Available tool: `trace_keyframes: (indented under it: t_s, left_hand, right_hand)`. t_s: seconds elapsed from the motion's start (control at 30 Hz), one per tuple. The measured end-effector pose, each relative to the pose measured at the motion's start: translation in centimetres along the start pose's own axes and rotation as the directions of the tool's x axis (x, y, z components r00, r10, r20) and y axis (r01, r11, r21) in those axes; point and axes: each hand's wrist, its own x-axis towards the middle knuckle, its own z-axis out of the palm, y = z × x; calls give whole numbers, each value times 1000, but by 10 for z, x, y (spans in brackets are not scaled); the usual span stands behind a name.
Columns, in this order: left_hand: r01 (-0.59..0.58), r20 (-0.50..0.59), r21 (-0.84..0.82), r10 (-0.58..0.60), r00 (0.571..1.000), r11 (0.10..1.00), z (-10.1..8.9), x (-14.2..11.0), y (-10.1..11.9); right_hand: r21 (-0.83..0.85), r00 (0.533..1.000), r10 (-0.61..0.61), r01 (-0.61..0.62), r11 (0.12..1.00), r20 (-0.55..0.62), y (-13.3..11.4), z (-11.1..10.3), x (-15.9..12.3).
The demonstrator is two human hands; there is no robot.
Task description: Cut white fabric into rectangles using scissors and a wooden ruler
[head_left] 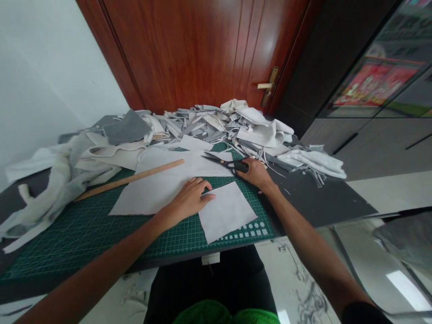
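My left hand (191, 198) lies flat on the green cutting mat (84, 234), fingers stretched out, touching the edge of a small white cloth square (227, 211) and the large white cloth sheet (162, 182). My right hand (257, 173) is closed on the black handles of a pair of scissors (224, 163), whose blades point left over the large sheet. A wooden ruler (130, 179) lies slanted across the sheet's left part.
A heap of grey and white cloth scraps (216, 123) covers the table's far side, with folded white pieces (315, 162) at the right and a long grey cloth (57, 184) at the left. A brown door (202, 49) stands behind. The table's front edge is near my body.
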Motion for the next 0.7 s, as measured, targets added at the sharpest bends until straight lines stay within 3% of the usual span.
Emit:
trace_keyframes:
  t_s: [0.27, 0.5, 0.7]
  left_hand:
    - [26, -27, 141, -22, 999, 990, 14, 18, 29]
    - [4, -36, -72, -6, 999, 997, 20, 22, 25]
    - [-133, -116, -214, 111, 987, 968, 26, 23, 15]
  right_hand:
    - [-237, 991, -3, 34, 971, 131, -11, -14, -3]
    - [-260, 984, 7, 40, 965, 176, -12, -15, -5]
    - [-229, 983, 44, -2, 973, 179, -16, -18, -8]
